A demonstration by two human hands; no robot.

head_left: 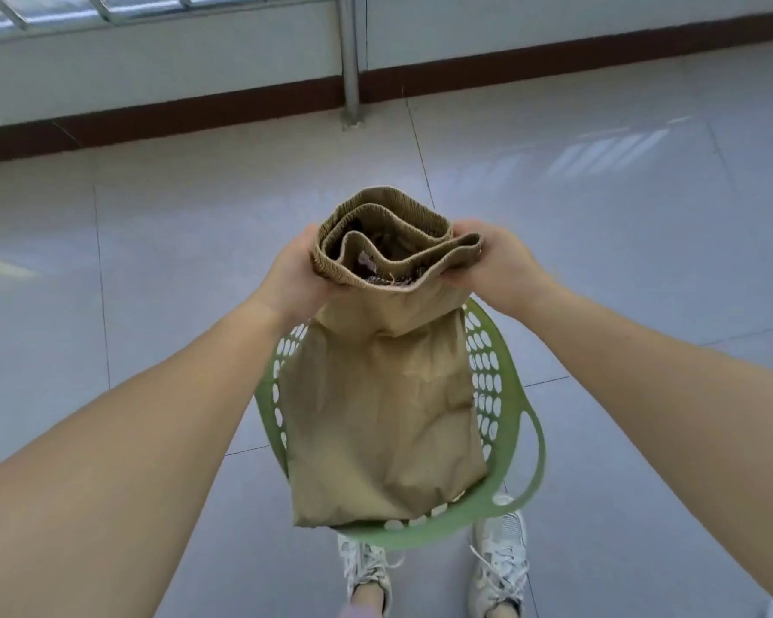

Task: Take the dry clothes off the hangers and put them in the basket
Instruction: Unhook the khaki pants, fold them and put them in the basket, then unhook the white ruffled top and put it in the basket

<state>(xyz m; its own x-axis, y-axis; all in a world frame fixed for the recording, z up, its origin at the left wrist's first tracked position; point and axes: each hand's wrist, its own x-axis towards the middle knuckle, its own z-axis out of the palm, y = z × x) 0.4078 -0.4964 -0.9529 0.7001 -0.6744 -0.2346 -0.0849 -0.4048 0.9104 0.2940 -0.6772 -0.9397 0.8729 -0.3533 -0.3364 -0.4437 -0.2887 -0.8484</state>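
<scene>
A pair of tan shorts (384,394) with a ribbed elastic waistband is held folded at the waistband, gripped on both sides. Below the grip, the legs hang over a green perforated basket (505,515).

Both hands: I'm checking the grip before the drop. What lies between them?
In the head view, the gathered elastic waistband of the tan garment spans from left hand to right hand, above the green basket.

- Tan shorts (384,408) hang from my grip directly over the green basket (505,519), covering most of its mouth.
- Tiled floor (621,243) open on both sides.
- Metal post (349,60) stands well beyond.
</scene>
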